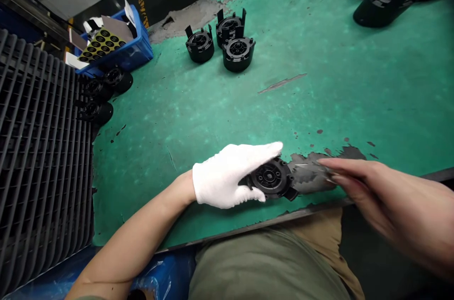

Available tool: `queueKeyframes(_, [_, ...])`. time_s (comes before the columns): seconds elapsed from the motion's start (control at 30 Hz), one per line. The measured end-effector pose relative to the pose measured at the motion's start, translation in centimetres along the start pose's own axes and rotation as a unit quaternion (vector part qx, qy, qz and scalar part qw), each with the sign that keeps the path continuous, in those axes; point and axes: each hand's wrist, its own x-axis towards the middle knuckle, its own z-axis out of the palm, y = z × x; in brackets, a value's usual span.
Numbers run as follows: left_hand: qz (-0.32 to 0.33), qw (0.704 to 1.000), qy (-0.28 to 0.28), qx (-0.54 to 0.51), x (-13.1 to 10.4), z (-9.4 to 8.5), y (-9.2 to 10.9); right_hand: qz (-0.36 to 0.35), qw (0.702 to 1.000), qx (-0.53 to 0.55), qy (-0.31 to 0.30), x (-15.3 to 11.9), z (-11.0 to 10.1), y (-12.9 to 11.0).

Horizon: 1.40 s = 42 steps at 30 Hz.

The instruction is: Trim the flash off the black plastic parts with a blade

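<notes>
My left hand [237, 175], in a white glove, grips a round black plastic housing [271, 175] by its left side, thumb and fingers around the rim. The housing rests at the near edge of the green table, its ribbed face with a central hub turned up. To its right is my bare right hand [379, 191], thumb and forefinger pinched together. A thin, pale metal tool [302, 165] sticks out from that pinch toward the housing; blur hides its exact kind. Its tip seems to stop short of the housing.
Three similar black housings [237, 54] stand at the table's far side. More lie at the left beside a blue bin [131, 49] holding sticker sheets [102, 47]. A black slatted rack [39, 158] borders the left. Several black cylindrical parts [385, 2] stand at far right.
</notes>
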Motion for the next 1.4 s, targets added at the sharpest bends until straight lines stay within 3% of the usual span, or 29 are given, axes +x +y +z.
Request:
queueKeyframes(0.1, [0.028,0.999,0.016,0.002,-0.5,0.1,0.2,-0.049,0.998,0.028,-0.004,2.9,-0.3,-0.9])
queueKeyframes(0.2, [0.009,1.0,0.025,0.012,-0.5,0.5,0.5,-0.128,0.992,0.017,0.008,4.8,-0.6,-1.7])
queueKeyframes(0.4, [-0.028,0.998,0.047,-0.016,0.7,2.0,-0.3,-0.217,0.974,-0.069,-0.015,5.7,-1.6,-1.4])
queueKeyframes(0.57, [-0.045,0.998,0.044,-0.015,0.8,2.3,-0.7,-0.199,0.978,-0.059,-0.014,4.5,-0.8,-1.3])
queueKeyframes(0.73, [-0.02,0.998,0.051,-0.024,0.8,2.2,-0.6,-0.162,0.983,-0.085,-0.013,2.2,0.5,-1.0])
queueKeyframes(0.93, [-0.034,0.998,0.051,-0.014,0.8,2.3,-0.6,-0.103,0.994,-0.022,-0.024,0.5,1.2,-0.8])
queueKeyframes(1.4, [-0.016,0.998,0.061,-0.023,0.7,2.3,-0.6,-0.134,0.988,-0.07,-0.024,0.0,0.9,-2.0])
